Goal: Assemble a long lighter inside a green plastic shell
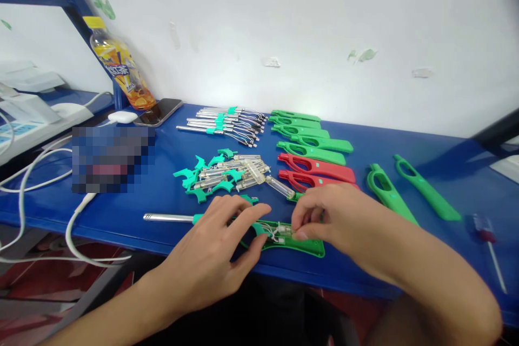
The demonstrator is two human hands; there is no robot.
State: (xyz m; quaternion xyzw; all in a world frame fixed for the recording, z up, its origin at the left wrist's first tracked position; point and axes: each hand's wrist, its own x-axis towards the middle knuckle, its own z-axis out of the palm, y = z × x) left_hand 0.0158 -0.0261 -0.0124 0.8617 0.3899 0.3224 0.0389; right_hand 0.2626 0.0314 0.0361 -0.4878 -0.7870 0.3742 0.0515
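Note:
A green lighter-shaped shell (314, 247) lies open near the table's front edge, with a metal rod (168, 218) reaching out to its left. White wires (272, 231) and a small clear part (285, 230) sit inside the shell. My left hand (221, 243) rests over the shell's left half, thumb and index finger apart beside a teal trigger piece (259, 228). At the shell's right half, my right hand (324, 213) has thumb and fingers pinched on the right end of the clear part.
Behind lie a pile of clear tubes and teal pieces (223, 173), wired metal rods (219, 123), green shells (314, 142) and red shells (324, 166). A bottle (121, 67), phone (160, 112) and cables (28, 194) are left; a lollipop (485, 233) lies right.

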